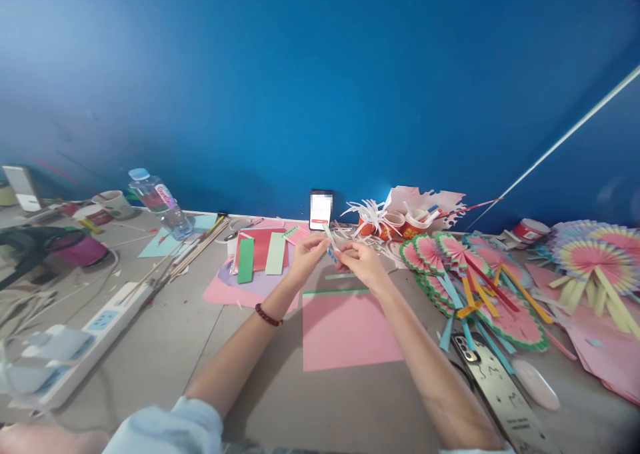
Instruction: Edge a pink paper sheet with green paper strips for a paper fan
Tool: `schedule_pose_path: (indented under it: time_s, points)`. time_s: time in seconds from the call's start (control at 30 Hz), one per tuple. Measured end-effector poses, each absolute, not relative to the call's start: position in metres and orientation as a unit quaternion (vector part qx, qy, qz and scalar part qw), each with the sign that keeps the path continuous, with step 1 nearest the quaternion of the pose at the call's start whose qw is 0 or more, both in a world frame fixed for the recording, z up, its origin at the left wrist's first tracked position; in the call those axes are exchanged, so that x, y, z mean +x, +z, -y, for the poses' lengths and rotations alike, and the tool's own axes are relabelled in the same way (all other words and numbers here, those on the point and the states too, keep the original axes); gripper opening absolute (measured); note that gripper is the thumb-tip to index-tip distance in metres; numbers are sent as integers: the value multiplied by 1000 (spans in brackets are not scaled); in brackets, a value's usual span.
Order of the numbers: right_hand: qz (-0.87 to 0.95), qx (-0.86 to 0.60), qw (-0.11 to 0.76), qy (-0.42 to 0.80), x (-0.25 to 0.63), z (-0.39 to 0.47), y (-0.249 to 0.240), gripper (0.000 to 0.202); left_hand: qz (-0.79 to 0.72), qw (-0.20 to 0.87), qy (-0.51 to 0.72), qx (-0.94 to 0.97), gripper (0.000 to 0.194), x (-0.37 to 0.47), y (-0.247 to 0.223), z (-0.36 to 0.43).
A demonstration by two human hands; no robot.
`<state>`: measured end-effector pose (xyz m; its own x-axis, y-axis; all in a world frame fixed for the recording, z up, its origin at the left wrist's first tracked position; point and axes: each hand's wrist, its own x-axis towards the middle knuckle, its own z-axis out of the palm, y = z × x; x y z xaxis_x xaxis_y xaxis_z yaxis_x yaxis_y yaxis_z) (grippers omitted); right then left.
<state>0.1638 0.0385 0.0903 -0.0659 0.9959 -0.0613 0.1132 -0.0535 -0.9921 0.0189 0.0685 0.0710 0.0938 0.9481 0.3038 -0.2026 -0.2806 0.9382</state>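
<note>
My left hand point(311, 257) and my right hand point(359, 262) are close together above the table, fingers pinched. Between the fingertips is a small thin strip point(327, 231), pale on its upper part, with blue-and-white marking lower down; its exact kind is hard to make out. Below the hands lies a pink paper sheet point(347, 337) with a narrow green strip point(330, 293) along its far edge. Another pale green strip point(340, 276) rests just beyond it, partly hidden by my right hand.
Left of the hands, green cards point(245, 261) lie on coloured paper. A phone point(321, 211) stands at the wall. Watermelon-like paper fans point(517, 317), a patterned phone point(500, 387) and red cups point(415, 226) are rightward. A water bottle point(163, 204) and power strip point(103, 321) are leftward.
</note>
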Motion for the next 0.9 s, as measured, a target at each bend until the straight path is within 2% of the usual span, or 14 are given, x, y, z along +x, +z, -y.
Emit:
schedule_pose_path:
  time_s: [0.3, 0.9]
  points:
    - [464, -499, 452, 576, 158, -41, 87, 33, -368, 523, 561, 525, 25, 20, 76, -65]
    - [517, -509, 487, 486, 155, -39, 84, 34, -401, 501, 589, 491, 25, 22, 78, -62]
